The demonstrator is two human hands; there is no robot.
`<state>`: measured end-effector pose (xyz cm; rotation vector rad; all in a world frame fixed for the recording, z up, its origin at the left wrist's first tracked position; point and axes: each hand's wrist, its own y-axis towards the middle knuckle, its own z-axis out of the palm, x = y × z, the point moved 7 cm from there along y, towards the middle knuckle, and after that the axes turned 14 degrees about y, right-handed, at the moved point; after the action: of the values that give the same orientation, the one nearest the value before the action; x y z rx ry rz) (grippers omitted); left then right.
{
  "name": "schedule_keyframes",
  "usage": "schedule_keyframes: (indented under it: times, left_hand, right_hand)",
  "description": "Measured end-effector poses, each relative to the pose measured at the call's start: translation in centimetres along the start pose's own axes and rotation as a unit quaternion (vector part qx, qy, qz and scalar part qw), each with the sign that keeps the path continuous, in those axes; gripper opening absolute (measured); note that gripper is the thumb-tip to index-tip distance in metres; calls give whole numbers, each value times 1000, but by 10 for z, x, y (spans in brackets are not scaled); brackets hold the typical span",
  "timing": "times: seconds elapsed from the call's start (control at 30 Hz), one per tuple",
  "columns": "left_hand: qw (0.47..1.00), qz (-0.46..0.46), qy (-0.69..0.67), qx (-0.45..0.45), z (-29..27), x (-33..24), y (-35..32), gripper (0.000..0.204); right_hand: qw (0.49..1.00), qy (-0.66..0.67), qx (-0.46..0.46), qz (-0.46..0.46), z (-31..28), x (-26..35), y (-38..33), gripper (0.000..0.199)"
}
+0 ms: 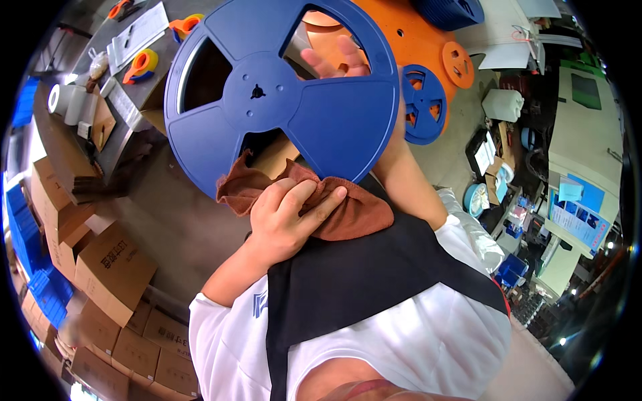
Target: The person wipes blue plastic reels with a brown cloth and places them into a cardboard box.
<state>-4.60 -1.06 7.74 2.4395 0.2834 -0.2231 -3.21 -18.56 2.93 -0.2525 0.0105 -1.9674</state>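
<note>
A large blue plastic reel [341,123] with wide cut-out windows is held up in front of my chest. At its near rim my left hand [281,217] is closed on a brown cloth [358,210], which is bunched against the reel's lower edge. My right hand [338,61] reaches behind the reel from the right and holds it from the back. Some of its fingers show through the upper right window; the reel hides the rest of the hand.
Beyond the reel lies an orange surface [381,30] with a smaller blue reel [424,107] and an orange disc [457,65]. Tape dispensers [140,67] and papers sit on a dark table at left. Cardboard boxes [114,271] are stacked lower left. Machinery [585,127] stands at right.
</note>
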Motion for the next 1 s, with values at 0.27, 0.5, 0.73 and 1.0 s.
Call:
schedule_keyframes:
  times: [0.27,0.5,0.73,1.0]
  left_hand:
    - [999,-16,2,42,10,5,-1,46]
    - [996,1,-2,85,17,-2,7,47]
    - [985,6,-45,168,36,-6,1,45]
    - [962,43,-85,256,65,-21,12,44]
  right_hand:
    - [994,46,72,71,7,3,3,59]
    - [994,71,50,63,-12,9,-1,57]
    - [990,124,-21,70,-52,14,-6,59]
    - [989,120,-20,90,-91,37,-20,55]
